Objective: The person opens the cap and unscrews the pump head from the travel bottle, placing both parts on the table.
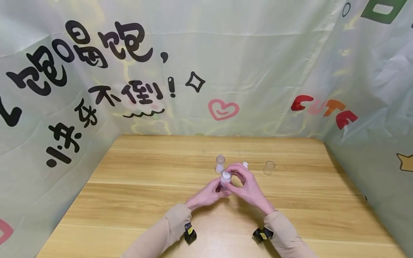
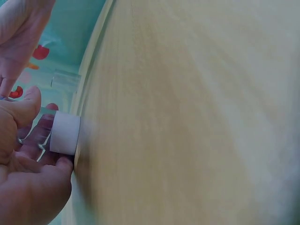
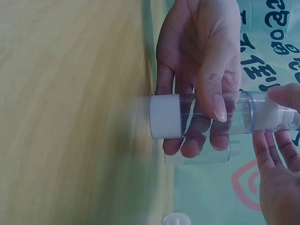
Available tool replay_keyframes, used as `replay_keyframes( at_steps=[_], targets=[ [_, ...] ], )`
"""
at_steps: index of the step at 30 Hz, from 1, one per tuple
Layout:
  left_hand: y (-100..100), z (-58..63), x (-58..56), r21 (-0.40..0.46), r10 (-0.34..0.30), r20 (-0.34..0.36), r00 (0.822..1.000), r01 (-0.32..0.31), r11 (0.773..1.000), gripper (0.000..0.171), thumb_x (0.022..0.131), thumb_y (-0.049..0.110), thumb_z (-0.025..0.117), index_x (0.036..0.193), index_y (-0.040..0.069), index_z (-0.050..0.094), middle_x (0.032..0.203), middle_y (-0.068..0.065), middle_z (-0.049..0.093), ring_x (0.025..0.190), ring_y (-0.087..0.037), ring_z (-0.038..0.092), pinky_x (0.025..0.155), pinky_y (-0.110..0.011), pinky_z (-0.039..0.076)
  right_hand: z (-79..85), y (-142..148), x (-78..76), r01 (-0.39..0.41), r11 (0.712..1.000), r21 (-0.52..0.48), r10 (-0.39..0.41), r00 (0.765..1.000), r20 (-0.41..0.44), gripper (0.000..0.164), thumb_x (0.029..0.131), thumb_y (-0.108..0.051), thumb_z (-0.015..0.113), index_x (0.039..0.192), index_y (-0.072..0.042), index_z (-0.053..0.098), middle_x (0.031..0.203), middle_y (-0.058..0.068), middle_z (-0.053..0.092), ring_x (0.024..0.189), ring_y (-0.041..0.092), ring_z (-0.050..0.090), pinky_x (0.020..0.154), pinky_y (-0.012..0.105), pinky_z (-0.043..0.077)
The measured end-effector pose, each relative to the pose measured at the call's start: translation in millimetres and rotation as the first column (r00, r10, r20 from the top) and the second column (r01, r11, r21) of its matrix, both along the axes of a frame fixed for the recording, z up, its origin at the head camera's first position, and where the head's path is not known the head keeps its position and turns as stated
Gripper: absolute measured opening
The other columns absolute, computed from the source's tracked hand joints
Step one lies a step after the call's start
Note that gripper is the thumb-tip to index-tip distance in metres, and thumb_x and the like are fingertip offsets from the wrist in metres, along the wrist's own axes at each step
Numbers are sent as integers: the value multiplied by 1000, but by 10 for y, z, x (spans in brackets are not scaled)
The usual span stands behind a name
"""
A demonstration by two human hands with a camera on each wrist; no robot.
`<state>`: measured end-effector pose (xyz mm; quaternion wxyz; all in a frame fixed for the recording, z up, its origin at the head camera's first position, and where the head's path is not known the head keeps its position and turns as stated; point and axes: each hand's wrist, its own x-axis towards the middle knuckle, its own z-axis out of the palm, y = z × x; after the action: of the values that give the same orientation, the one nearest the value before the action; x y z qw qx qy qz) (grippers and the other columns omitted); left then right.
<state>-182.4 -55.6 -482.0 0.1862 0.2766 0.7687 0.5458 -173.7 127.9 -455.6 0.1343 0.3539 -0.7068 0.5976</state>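
Upright between my hands stands a clear bottle with a white base (image 3: 165,117). My left hand (image 1: 209,193) holds its clear body, with the thumb in front and the fingers behind in the right wrist view. At the upper end, my right hand (image 1: 247,184) pinches a clear top section with a white part (image 3: 266,115) inside, thumb on one side and fingers on the other. In the left wrist view the white base (image 2: 64,132) is at or close to the tabletop, and the left hand's fingers hide part of the body.
Just behind the hands stands another clear bottle (image 1: 220,165). A small white piece (image 1: 245,165) lies behind the right hand, partly hidden by it. Farther right on the wooden table (image 1: 145,161) stands a clear cap (image 1: 269,168). Printed cloth (image 1: 258,64) walls the table's back and sides.
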Motion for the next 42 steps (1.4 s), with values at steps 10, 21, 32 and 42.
replay_keyframes(
  at_steps=[10,21,32,42],
  targets=[
    [1,-28,-18,9,-12,0,1000,12,1000,51,100,16,61,147,5,46,142,-12,58,134,-24,53,118,-35,39,46,6,4,44,998,48,-45,999,21,39,77,16,75,112,4,64,114,24,63,113,1,58,105,16,49],
    [-1,-31,-22,-1,-11,-21,1000,11,1000,50,100,16,61,147,7,46,146,-10,56,139,-25,49,122,-43,35,62,0,12,49,997,53,-50,998,22,41,75,18,76,112,5,64,114,24,63,114,-1,57,104,15,49],
    [-2,-28,-16,-8,-12,-21,1000,11,1000,54,100,18,61,150,8,43,147,-12,55,136,-27,52,120,-42,38,94,10,23,50,998,42,-52,997,59,39,78,15,76,113,4,65,115,22,64,113,1,58,105,17,50],
    [5,-34,-11,-11,11,-10,1000,-11,1000,49,99,17,63,145,8,48,130,-10,63,120,-19,59,109,-28,45,178,7,67,82,996,18,-83,995,55,41,77,13,77,115,5,64,114,23,64,111,4,60,103,19,51]
  ],
)
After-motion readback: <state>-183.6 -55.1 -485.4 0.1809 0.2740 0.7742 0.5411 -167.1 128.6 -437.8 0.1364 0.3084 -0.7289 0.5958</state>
